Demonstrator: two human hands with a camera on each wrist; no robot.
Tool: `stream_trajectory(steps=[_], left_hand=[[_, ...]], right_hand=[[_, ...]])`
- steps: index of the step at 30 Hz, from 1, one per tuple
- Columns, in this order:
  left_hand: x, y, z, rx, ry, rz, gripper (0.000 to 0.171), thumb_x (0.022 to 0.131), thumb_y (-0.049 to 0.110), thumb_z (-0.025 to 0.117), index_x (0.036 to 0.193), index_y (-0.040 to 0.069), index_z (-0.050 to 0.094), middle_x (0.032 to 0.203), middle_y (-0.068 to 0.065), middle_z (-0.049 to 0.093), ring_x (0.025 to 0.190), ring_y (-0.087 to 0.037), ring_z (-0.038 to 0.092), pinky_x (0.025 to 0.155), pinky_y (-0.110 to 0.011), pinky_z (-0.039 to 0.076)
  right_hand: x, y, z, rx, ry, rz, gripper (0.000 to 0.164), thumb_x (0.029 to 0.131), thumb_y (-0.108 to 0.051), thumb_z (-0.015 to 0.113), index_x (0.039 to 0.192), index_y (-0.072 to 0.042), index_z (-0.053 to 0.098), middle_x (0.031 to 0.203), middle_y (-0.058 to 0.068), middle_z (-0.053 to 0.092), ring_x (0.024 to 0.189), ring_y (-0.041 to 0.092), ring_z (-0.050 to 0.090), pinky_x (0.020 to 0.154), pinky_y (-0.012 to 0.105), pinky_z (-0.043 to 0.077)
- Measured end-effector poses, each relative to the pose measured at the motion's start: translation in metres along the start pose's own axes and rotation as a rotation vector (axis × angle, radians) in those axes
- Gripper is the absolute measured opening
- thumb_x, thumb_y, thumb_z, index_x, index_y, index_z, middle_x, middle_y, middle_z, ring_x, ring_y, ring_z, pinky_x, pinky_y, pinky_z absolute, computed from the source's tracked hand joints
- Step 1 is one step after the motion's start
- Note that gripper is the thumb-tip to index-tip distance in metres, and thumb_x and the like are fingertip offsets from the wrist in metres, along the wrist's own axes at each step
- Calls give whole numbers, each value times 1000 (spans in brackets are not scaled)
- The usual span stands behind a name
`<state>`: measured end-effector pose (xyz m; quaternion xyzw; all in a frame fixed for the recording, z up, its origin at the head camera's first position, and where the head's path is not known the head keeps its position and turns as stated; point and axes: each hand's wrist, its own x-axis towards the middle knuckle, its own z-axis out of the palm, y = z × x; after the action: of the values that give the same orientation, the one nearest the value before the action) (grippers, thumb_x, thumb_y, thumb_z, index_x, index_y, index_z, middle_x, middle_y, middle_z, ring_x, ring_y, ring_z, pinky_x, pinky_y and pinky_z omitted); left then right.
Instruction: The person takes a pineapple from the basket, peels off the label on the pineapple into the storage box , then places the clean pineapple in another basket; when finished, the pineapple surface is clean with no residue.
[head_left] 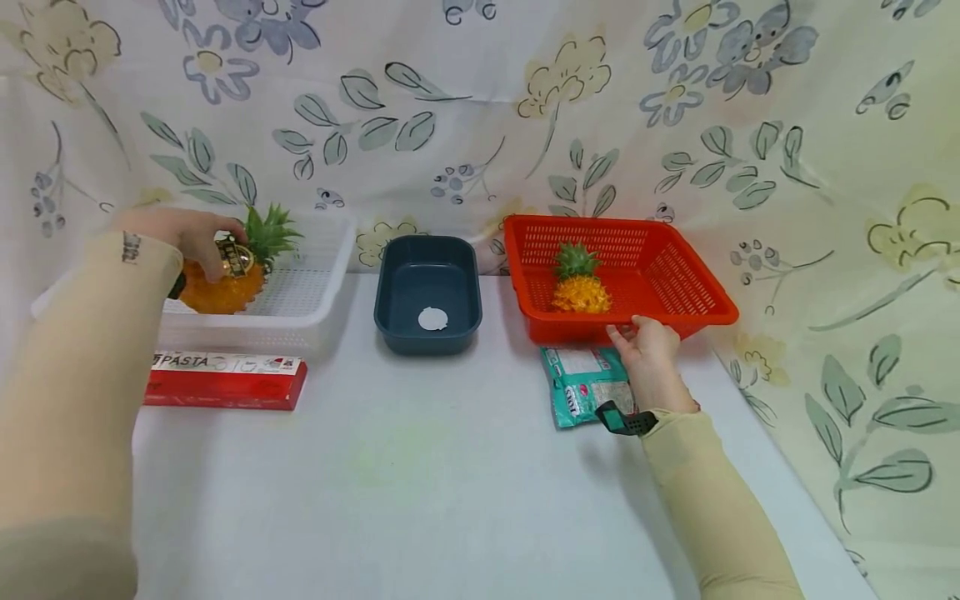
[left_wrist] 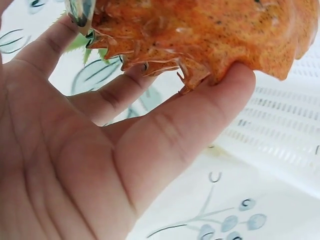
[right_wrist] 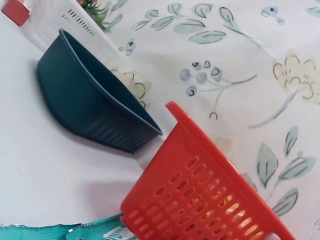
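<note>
My left hand grips an orange pineapple with a green leafy crown and a gold-and-black label, over the white basket. In the left wrist view, the fingers and thumb curl against the spiky, shiny skin of the pineapple; its upper part lies outside that view. My right hand holds the front rim of the red basket, thumb and fingers at its edge. A second pineapple, yellow-orange with a green crown, lies inside that basket. Only a fingertip shows on the rim in the right wrist view.
Between the baskets stands a dark blue tub with a white round patch inside. A red pasta box lies before the white basket. A teal packet lies under the right hand, before the red basket. Floral cloth hangs behind.
</note>
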<state>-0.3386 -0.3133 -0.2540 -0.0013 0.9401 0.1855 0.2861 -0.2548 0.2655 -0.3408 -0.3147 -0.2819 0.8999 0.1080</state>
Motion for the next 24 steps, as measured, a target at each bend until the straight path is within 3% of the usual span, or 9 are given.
stream_trajectory(steps=[4,10,17,24], left_hand=[[-8,11,-3,-27,-20,-1,88,69,3,73,139,9,19,116,-34,32,87,-39,52,70,-40,56],[-16,36,-4,-4,-26,71,89,66,-2,74,138,8,22,118,-33,33,92,-41,51,74,-43,55],[-25,65,-3,103,-3,161,87,66,-5,72,138,9,25,120,-30,37,98,-40,46,74,-45,55],[-38,89,2,172,14,260,87,65,-7,72,138,11,28,123,-29,37,99,-39,46,74,-41,55]], right_hand=[[0,0,1,-2,-14,9,83,94,2,41,144,-43,-7,146,-11,15,127,16,29,103,36,39],[1,-1,0,-4,3,3,83,94,2,43,144,-42,-6,145,-12,16,125,15,29,102,36,41],[1,-1,-1,0,-2,-6,73,93,3,45,144,-34,8,142,-7,24,124,16,31,101,36,41],[0,0,0,-7,7,6,76,93,1,45,144,-37,3,142,-8,23,124,16,31,101,36,42]])
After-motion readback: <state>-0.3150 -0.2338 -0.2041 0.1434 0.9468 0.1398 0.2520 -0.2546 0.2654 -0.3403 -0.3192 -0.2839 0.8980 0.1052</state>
